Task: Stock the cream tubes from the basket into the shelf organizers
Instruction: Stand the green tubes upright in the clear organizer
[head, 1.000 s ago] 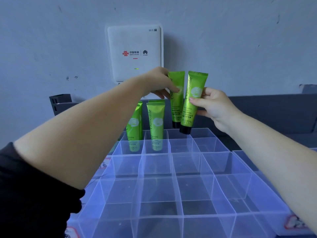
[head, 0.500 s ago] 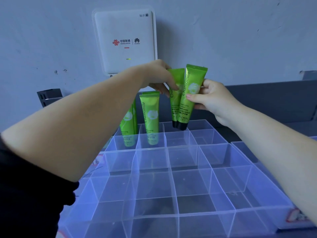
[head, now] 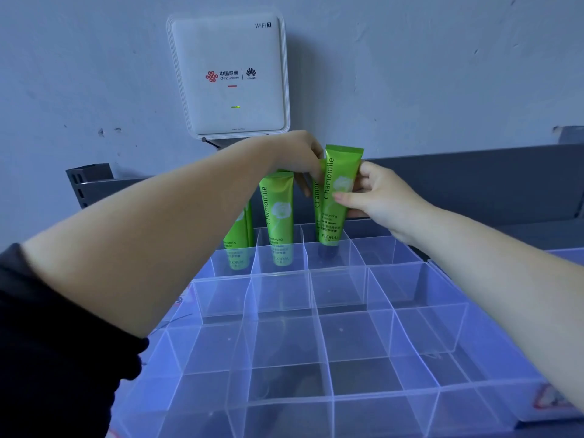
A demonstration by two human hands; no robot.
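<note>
My right hand [head: 376, 197] pinches a green Chamomile cream tube [head: 336, 197], cap down inside a back-row cell of the clear organizer [head: 316, 308]. Directly behind that tube stands a second green tube [head: 317, 197], its top held by the fingers of my left hand [head: 297, 156]. Two cells to the left hold more green tubes: one upright tube [head: 278, 216] and a pair of tubes [head: 240, 229] partly hidden by my left forearm. The basket is out of view.
A white WiFi router [head: 230, 77] hangs on the wall above the tubes. A dark grey shelf back rail [head: 474, 184] runs behind the organizer. A second clear organizer [head: 568, 257] borders it on the right.
Both hands have lowered their tubes; the right hand's tube now stands with its cap inside the back-row cell, close in front of the left hand's tube.
</note>
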